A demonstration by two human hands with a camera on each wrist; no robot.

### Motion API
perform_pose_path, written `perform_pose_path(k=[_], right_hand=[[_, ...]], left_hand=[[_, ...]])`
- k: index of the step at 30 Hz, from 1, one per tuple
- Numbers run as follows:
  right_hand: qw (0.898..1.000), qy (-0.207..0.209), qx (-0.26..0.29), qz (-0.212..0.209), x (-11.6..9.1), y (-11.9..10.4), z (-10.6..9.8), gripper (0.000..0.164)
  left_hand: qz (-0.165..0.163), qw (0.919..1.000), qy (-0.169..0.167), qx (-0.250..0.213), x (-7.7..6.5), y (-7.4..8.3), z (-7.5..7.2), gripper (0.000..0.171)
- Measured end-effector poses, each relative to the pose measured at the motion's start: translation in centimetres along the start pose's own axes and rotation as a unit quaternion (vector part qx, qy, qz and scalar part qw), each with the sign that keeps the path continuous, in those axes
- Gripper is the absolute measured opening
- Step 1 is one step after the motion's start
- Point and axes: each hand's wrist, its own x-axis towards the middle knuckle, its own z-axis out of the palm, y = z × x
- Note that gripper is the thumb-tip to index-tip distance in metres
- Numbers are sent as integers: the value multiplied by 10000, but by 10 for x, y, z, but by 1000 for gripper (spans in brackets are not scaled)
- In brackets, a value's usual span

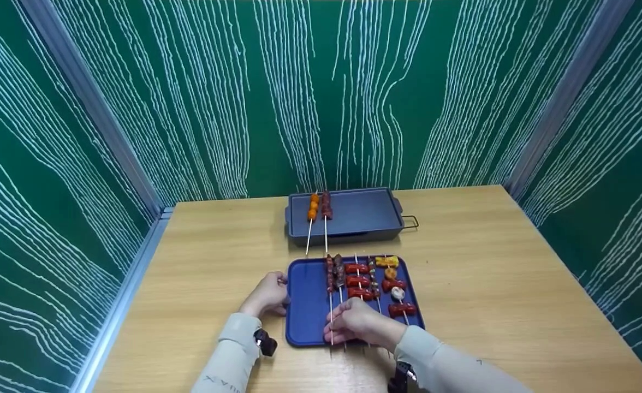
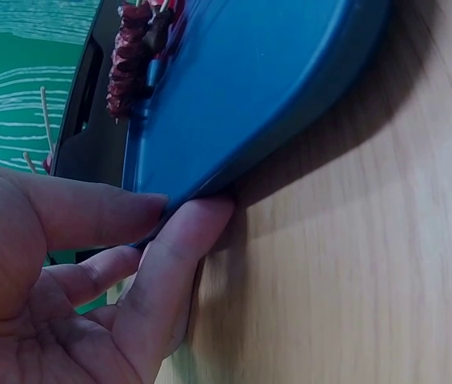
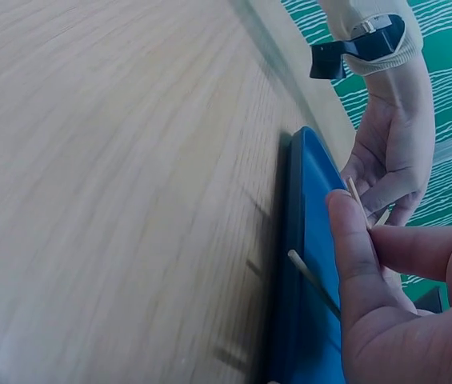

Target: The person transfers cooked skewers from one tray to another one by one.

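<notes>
A blue tray [image 1: 305, 305] lies on the table, with several food skewers on its middle and right side. My left hand [image 1: 269, 295] pinches its left rim, thumb above and fingers below in the left wrist view. Over the tray's front part, my right hand [image 1: 356, 322] pinches the bare stick of a red meat skewer [image 1: 330, 273] between thumb and fingers. Beside that one lie a dark meat skewer [image 1: 339, 270], a red sausage skewer [image 1: 358, 281], a thin mixed skewer [image 1: 373, 278] and a skewer with yellow, white and red pieces [image 1: 398, 293].
Behind the tray stands a dark grey grill [image 1: 362, 213] with a wire handle [image 1: 411, 221] at its right. An orange ball skewer [image 1: 313, 207] and another meat skewer [image 1: 326, 204] lie on its left part, sticks jutting forward. Green walls [image 1: 354, 82] with white lines enclose the wooden table [image 1: 490, 284].
</notes>
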Motion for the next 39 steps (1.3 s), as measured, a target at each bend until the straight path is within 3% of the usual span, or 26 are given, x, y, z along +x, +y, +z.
perform_pose_path(k=[10, 18, 32, 39], right_hand=[[9997, 204, -108, 71, 4, 0, 3, 14], [9985, 424, -330, 141, 4, 1, 6, 13], [9974, 593, -375, 145, 4, -1, 7, 17], [9953, 655, -714, 73, 4, -2, 5, 7]], left_hand=[[83, 10000, -5, -22, 0, 0, -1, 37], [-34, 10000, 7, 2, 0, -1, 0, 40], [-25, 9999, -24, -100, 1, -1, 0, 27], [26, 10000, -17, -81, 1, 0, 0, 28]])
